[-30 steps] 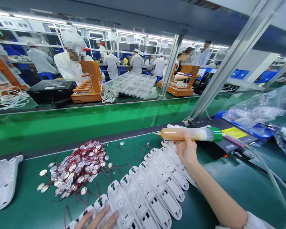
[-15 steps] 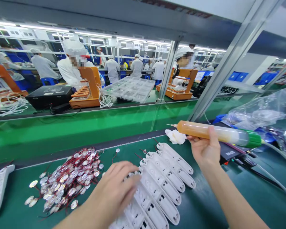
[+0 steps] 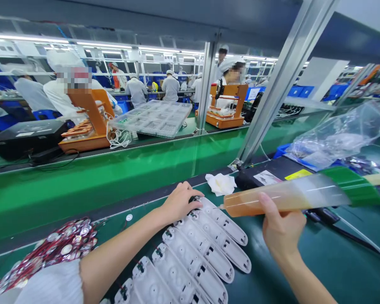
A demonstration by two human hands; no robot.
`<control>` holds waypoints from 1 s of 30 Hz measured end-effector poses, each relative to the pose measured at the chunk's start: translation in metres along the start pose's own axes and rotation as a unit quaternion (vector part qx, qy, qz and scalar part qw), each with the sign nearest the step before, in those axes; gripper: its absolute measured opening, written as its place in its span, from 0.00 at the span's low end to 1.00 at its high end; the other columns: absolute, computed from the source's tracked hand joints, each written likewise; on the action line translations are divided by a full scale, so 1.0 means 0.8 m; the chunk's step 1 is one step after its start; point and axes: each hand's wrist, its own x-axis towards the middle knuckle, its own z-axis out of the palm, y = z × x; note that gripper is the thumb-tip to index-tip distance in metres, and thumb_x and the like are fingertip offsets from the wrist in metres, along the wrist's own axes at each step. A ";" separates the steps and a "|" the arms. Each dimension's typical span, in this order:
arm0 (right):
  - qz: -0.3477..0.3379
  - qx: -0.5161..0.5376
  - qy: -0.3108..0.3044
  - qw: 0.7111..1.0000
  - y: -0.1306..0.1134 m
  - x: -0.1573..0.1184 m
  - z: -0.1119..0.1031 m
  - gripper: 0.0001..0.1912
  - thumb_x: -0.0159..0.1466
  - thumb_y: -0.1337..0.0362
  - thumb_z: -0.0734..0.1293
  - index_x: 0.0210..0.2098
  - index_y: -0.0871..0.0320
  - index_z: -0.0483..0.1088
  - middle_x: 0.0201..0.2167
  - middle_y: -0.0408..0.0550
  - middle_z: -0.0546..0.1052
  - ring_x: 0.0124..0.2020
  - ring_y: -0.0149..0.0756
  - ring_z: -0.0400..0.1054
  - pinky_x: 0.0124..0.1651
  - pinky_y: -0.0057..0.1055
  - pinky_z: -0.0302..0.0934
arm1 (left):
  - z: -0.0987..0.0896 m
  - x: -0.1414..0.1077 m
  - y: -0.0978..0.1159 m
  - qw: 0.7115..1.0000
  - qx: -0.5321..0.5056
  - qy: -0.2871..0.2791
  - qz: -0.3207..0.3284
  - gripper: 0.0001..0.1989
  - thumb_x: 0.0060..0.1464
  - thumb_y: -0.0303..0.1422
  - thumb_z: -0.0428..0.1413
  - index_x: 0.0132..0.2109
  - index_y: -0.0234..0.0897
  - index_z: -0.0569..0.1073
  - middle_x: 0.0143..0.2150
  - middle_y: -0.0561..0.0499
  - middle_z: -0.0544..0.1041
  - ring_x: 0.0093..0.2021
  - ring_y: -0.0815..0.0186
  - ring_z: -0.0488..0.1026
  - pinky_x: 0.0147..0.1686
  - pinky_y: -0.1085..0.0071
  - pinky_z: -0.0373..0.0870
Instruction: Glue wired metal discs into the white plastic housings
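My right hand (image 3: 283,228) is wrapped around a glue syringe (image 3: 272,198), a clear barrel part-filled with amber fluid and fitted with a green cap. Its thin needle tip points left, close above the farthest white plastic shell (image 3: 226,221). At that shell's upper end, my left hand (image 3: 182,202) has its fingers curled and closed on the edge; any small part under the fingertips is hidden. Several more white plastic shells (image 3: 180,253) lie side by side in a slanting row, hollow side up, with small dark parts at their upper ends.
A pile of metal discs with red wires (image 3: 60,249) lies at the left, partly behind my left arm. Crumpled white tissue (image 3: 221,184) sits beyond the shells. A metal post (image 3: 272,84) rises behind the syringe. Clear plastic bags (image 3: 338,135) lie at the right; co-workers sit beyond the green barrier (image 3: 145,169).
My left hand has moved forward and right to the farthest shell's upper end. The syringe has come lower and nearer, its tip now close to that shell. The view has shifted right.
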 end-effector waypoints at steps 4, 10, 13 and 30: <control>-0.034 -0.093 0.004 0.995 -0.008 -0.007 0.007 0.15 0.38 0.53 0.74 0.20 0.56 0.71 0.19 0.42 0.73 0.22 0.35 0.67 0.25 0.31 0.64 | -0.004 -0.001 0.000 1.000 -0.010 -0.009 0.009 0.17 0.54 0.35 0.56 0.52 0.47 0.70 0.41 0.48 0.65 0.45 0.60 0.63 0.46 0.63 0.63; -0.063 -0.156 -0.027 0.985 -0.009 -0.015 0.013 0.13 0.42 0.51 0.72 0.19 0.54 0.71 0.19 0.43 0.74 0.21 0.36 0.69 0.26 0.32 0.67 | -0.006 -0.001 0.002 1.000 -0.002 -0.014 0.024 0.14 0.54 0.34 0.57 0.49 0.46 0.73 0.41 0.48 0.64 0.44 0.59 0.62 0.46 0.62 0.62; -0.073 -0.175 -0.034 0.981 -0.003 -0.016 0.013 0.13 0.43 0.52 0.72 0.20 0.54 0.72 0.20 0.43 0.75 0.22 0.36 0.69 0.27 0.33 0.68 | -0.005 -0.001 0.001 0.999 0.003 -0.013 0.029 0.14 0.54 0.35 0.57 0.49 0.46 0.72 0.41 0.48 0.64 0.44 0.59 0.62 0.44 0.63 0.62; -0.052 -0.224 -0.050 0.972 0.000 -0.013 0.012 0.18 0.43 0.49 0.70 0.20 0.59 0.71 0.19 0.50 0.74 0.18 0.41 0.68 0.27 0.40 0.67 | -0.002 -0.003 0.001 1.000 0.007 -0.007 0.027 0.14 0.55 0.35 0.56 0.50 0.45 0.72 0.40 0.48 0.64 0.43 0.61 0.62 0.44 0.64 0.62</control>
